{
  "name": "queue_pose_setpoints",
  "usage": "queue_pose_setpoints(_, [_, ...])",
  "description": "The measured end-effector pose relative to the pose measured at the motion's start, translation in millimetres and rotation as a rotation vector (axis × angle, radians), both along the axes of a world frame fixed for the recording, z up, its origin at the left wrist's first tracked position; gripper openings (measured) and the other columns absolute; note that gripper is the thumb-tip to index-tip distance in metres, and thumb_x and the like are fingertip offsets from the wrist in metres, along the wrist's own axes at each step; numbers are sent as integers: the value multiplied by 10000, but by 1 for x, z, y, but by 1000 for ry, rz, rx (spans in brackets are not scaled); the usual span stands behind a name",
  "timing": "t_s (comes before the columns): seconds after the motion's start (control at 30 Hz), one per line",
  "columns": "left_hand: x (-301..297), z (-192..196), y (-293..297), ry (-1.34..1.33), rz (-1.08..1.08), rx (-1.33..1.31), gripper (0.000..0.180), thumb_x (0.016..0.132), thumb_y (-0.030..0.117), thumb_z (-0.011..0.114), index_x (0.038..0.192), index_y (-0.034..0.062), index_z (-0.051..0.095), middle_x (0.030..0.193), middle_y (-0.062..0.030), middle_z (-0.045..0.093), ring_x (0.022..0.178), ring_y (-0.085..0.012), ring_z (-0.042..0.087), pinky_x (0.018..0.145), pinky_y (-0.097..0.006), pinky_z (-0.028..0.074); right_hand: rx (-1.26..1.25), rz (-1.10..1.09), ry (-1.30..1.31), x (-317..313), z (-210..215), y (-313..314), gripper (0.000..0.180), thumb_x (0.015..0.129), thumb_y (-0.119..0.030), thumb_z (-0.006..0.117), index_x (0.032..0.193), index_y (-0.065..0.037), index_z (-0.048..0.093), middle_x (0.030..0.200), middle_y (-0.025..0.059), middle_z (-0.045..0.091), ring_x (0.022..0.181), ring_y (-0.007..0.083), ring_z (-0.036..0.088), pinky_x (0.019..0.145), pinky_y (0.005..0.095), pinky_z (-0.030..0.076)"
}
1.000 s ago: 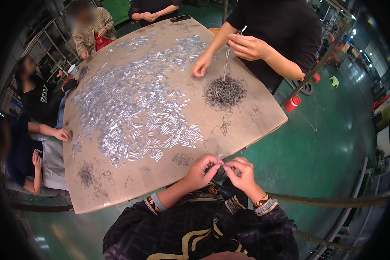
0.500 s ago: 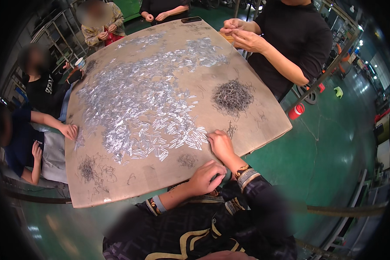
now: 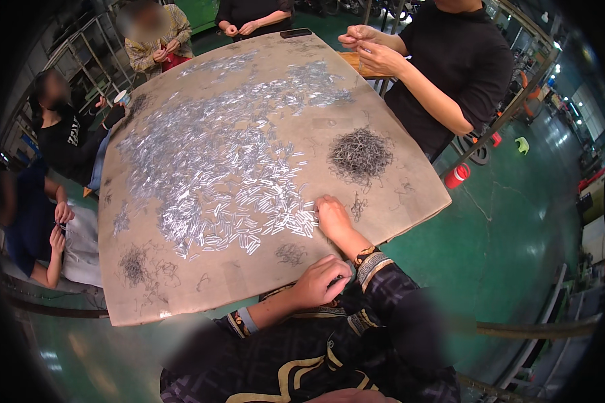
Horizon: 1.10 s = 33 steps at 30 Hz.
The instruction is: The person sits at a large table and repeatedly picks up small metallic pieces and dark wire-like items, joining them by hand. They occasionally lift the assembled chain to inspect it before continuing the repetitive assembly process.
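Observation:
My left hand (image 3: 321,281) is curled closed at the near edge of the table; whatever it may hold is hidden inside its fingers. Farther forward, my right hand (image 3: 333,216) rests on the tabletop with its fingers bent together. Its fingertips touch the near right edge of a wide spread of small, shiny silver strips (image 3: 215,168). Anything between those fingertips is too small to make out. Close to my left hand lies a small patch of thin dark wire bits (image 3: 290,254). Beyond my right hand sits a larger dark heap of bent wire pieces (image 3: 361,154).
The brown-covered table (image 3: 410,185) is shared with several people. One in black (image 3: 450,74) works at the right with raised hands. A phone (image 3: 296,32) lies at the far edge. More wire bits (image 3: 136,264) lie at left. A red container (image 3: 457,176) stands beyond the right edge.
My right hand has shifted slightly left and away from me, against the strips. My left hand stays nearly still. The person at left has drawn one hand off the table toward their lap.

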<state>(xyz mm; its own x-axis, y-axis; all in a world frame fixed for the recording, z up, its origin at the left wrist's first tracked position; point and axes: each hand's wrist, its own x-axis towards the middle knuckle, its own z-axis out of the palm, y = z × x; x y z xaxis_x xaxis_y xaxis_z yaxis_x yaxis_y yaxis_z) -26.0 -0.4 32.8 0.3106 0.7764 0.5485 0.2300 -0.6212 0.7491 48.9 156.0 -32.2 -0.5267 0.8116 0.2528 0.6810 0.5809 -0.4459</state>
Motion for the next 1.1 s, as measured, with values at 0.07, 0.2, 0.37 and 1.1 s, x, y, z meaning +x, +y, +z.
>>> queue_pose_setpoints(0.07, [0, -4, 1, 5, 0, -9, 176, 796, -52, 640, 929, 24, 553, 907, -109, 628, 840, -284, 606, 759, -370, 489, -82, -26, 119, 4, 13, -7, 73, 760, 14, 593, 823, 0, 628, 905, 177, 641, 907, 354, 627, 792, 432, 489])
queue_pose_setpoints(0.2, [0, -7, 1, 7, 7, -44, 174, 796, -53, 637, 930, 22, 555, 900, -110, 631, 840, -283, 608, 765, -366, 490, -319, -122, 294, 30, 43, -27, 99, 769, -16, 669, 865, 8, 666, 868, 198, 657, 841, 360, 639, 763, 420, 496])
queue_pose_setpoints(0.37, [5, -7, 2, -26, 62, -101, 151, 801, -45, 636, 915, 23, 563, 886, -111, 632, 824, -273, 612, 755, -355, 491, -617, -146, 576, 76, 68, -64, 160, 829, -80, 712, 934, 41, 696, 720, 64, 689, 619, 71, 610, 566, 245, 478])
queue_pose_setpoints(1.1, [9, -8, 6, 37, 108, -214, 112, 821, -4, 659, 914, 18, 600, 811, -98, 597, 735, -234, 597, 648, -316, 480, -418, -106, 610, 118, 89, -127, 64, 866, 11, 647, 915, 50, 666, 802, 75, 649, 700, 111, 610, 619, 239, 481])
